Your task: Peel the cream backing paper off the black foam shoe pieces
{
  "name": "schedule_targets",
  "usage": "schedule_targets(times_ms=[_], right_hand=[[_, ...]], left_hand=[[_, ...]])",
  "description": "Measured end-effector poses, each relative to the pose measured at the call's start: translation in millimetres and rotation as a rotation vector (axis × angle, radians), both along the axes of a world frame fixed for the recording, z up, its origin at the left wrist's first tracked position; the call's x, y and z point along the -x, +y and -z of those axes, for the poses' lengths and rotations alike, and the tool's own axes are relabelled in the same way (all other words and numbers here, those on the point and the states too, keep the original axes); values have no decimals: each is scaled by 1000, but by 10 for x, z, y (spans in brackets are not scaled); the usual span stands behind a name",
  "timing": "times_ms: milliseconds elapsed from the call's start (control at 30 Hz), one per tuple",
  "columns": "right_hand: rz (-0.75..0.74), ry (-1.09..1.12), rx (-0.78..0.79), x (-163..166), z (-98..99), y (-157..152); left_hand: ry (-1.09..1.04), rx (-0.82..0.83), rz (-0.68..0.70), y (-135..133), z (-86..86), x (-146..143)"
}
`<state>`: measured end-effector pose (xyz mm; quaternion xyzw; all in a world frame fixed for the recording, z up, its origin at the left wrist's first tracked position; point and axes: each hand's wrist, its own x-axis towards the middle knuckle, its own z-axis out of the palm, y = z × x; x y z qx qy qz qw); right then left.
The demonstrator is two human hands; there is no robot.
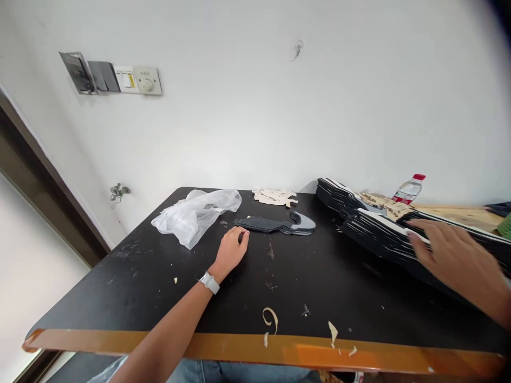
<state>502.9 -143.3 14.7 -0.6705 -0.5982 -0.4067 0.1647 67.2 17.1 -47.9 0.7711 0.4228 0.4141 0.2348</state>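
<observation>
My left hand [231,249] rests on the black table [167,287] with its fingers curled, just short of the near end of a small pile of flat dark cut-out pieces [275,224]. Nothing shows inside the fingers. My right hand [451,255] lies flat with fingers stretched on top of a long stack of black sheets [375,234] at the right side of the table. A light-coloured sheet edge shows under its fingertips.
A crumpled clear plastic bag [195,213] lies at the back left, tan card cut-outs [275,197] near the wall. A water bottle [409,189] stands behind the stack. Paper scraps [271,318] lie near the orange front edge [255,348].
</observation>
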Motion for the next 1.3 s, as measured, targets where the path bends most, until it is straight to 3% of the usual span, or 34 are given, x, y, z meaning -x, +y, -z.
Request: schedule_targets(times_ms=[167,233,367,467,600,833,1000,1133,1300], right_hand=[[-418,24,238,882,165,685],[-475,149,343,1211,333,1009],[-507,231,349,1597,617,1521],[-514,281,343,1623,687,1692],[-527,319,338,1498,632,1664],[-508,383,264,1370,406,1202],[-568,310,347,1205,417,955],[-494,425,376,1133,484,1185],[-402,423,416,1186,540,1922]], left_hand=[[63,-76,-21,17,46,34],[85,-92,-11,-4,50,37],[126,-115,4,-36,54,32],[145,-118,-1,-21,72,31],[151,-101,-14,13,86,31],[186,-58,-25,-80,70,-1],[381,75,150,-285,59,-88],[463,40,359,-399,9,-138],[429,-7,444,-398,-16,-165]])
